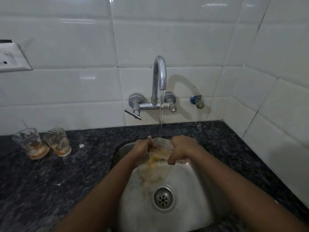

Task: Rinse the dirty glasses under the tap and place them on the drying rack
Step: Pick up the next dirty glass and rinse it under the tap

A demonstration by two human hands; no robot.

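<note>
Head view: both hands, left hand (144, 149) and right hand (181, 150), are gripping a wet glass (161, 150) under the tap (159, 76) over the sink (192, 190), likely slippery and fragile, best held around its sides

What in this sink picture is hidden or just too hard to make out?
Head view, the only one:
- Glass under the tap: mostly covered by the left hand and right hand, blurred by running water.
- Drying rack: outside the frame.
- Switch plate: cut by the left edge.
- Two dirty glasses: the residue cannot be identified.
</note>
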